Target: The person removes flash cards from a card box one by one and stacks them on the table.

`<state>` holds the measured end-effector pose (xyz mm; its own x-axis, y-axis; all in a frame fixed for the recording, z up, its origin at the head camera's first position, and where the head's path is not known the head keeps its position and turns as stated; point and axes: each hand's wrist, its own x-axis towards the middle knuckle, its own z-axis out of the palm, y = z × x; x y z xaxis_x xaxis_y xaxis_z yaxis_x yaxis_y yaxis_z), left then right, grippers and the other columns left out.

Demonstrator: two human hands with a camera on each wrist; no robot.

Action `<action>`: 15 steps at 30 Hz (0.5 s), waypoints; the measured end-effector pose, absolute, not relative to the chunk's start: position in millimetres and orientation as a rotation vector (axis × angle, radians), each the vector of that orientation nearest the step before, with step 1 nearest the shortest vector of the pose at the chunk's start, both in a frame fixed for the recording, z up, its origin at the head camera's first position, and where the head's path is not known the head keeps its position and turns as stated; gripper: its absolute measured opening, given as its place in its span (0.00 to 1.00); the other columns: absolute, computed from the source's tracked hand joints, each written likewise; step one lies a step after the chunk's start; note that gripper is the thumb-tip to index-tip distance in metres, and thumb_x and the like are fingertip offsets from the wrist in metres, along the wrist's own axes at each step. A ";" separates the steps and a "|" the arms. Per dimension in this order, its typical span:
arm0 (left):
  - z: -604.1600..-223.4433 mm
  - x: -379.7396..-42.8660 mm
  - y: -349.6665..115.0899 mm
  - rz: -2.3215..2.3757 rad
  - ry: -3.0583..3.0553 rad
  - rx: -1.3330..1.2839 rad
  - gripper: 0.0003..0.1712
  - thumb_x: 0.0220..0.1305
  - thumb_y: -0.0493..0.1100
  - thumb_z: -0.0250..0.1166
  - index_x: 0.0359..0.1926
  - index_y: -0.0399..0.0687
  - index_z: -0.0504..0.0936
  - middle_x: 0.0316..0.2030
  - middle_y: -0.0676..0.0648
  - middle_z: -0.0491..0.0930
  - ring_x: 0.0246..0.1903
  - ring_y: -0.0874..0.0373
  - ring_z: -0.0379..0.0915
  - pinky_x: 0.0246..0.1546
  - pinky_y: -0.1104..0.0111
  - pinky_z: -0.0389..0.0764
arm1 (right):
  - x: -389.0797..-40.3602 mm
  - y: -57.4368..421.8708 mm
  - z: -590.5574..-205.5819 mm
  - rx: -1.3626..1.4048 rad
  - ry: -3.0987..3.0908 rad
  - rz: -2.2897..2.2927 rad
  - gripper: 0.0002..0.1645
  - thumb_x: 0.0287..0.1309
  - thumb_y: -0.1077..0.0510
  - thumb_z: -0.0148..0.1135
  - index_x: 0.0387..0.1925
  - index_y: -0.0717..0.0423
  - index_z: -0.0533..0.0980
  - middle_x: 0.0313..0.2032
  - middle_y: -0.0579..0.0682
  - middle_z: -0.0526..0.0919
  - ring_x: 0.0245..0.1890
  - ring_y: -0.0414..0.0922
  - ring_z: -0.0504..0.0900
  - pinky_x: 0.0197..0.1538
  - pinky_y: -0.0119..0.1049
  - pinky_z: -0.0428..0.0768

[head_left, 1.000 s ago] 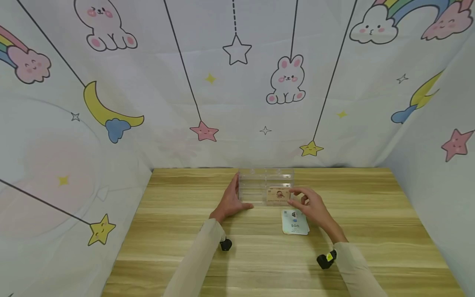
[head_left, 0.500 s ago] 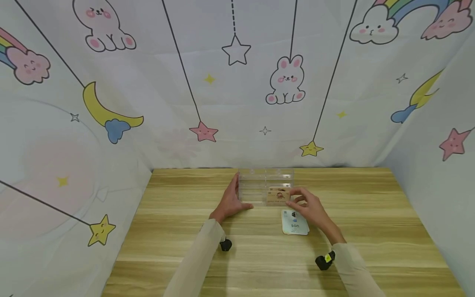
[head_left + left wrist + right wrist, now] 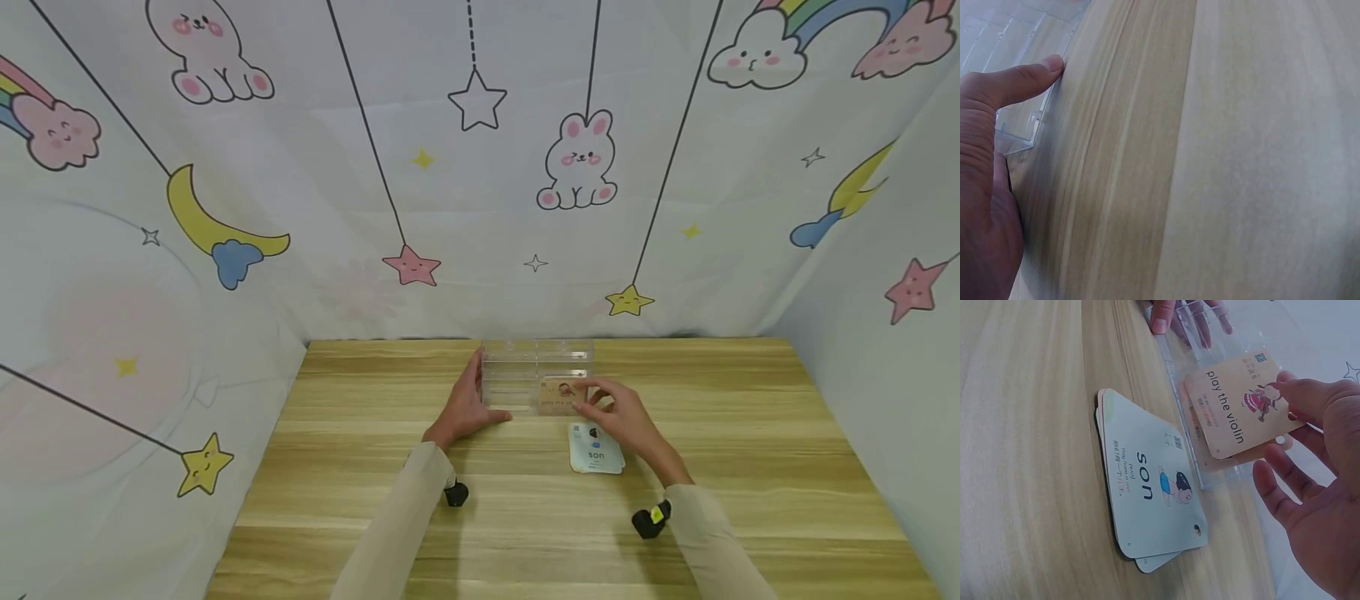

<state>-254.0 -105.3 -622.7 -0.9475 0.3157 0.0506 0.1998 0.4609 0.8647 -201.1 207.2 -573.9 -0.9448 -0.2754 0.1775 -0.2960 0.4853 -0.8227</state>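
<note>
A clear plastic organizer with several compartments stands at the back of the table. My left hand grips its left side, thumb over the front edge and fingers along the wall, as the left wrist view also shows. With thumb and fingers, my right hand pinches the right edge of a peach flash card reading "play the violin". That card is at the front right compartment, with more peach card showing behind and below it. Just in front of the organizer lies a stack of pale flash cards, the top one reading "son".
The wood-grain table reaches back to a white cloth backdrop printed with rabbits, stars and clouds. Cloth also hangs along both sides. A small black camera sits at the left wrist and another camera at the right.
My right hand has shifted slightly left, its fingertips now covering more of the peach card's right side. The left hand, organizer and pale card stack have stayed in place.
</note>
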 end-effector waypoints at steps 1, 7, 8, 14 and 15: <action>-622.7 -254.2 -105.2 1.504 2.584 0.456 0.80 0.47 0.44 0.87 0.84 0.53 0.36 0.82 0.46 0.45 0.79 0.55 0.48 0.75 0.66 0.58 | -201.2 207.2 -572.7 0.508 -2.690 1.490 0.21 0.66 0.55 0.72 0.59 0.53 0.82 0.52 0.52 0.85 0.44 0.49 0.82 0.42 0.40 0.86; -624.5 -255.4 -104.7 1.513 2.604 0.477 0.80 0.45 0.44 0.88 0.84 0.50 0.37 0.82 0.43 0.47 0.78 0.52 0.50 0.76 0.62 0.58 | -202.1 208.8 -566.4 0.476 -2.666 1.462 0.22 0.66 0.58 0.72 0.60 0.54 0.81 0.56 0.52 0.84 0.46 0.49 0.82 0.43 0.38 0.85; -624.9 -255.6 -104.7 1.514 2.605 0.478 0.80 0.45 0.44 0.88 0.84 0.50 0.37 0.82 0.43 0.47 0.78 0.52 0.49 0.76 0.62 0.58 | -202.2 209.3 -565.6 0.476 -2.659 1.465 0.23 0.65 0.59 0.72 0.60 0.54 0.81 0.56 0.53 0.84 0.47 0.49 0.82 0.43 0.38 0.85; -626.4 -256.0 -105.1 1.524 2.592 0.484 0.80 0.46 0.44 0.87 0.84 0.51 0.37 0.82 0.45 0.45 0.79 0.51 0.48 0.76 0.61 0.58 | -201.3 214.0 -561.9 0.501 -2.617 1.492 0.26 0.62 0.62 0.74 0.61 0.54 0.80 0.59 0.56 0.82 0.47 0.54 0.86 0.46 0.42 0.88; -626.6 -255.9 -105.1 1.524 2.593 0.486 0.80 0.46 0.44 0.87 0.84 0.51 0.37 0.82 0.44 0.45 0.79 0.51 0.48 0.76 0.60 0.58 | -200.9 215.0 -561.4 0.506 -2.612 1.501 0.27 0.61 0.63 0.75 0.61 0.54 0.79 0.59 0.56 0.82 0.47 0.55 0.87 0.46 0.43 0.88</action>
<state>-255.9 -105.1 -626.6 -0.9448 0.3180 0.0786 0.2234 0.4498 0.8648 -200.9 215.0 -561.4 -0.9415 -0.2399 0.2368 -0.3254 0.4634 -0.8242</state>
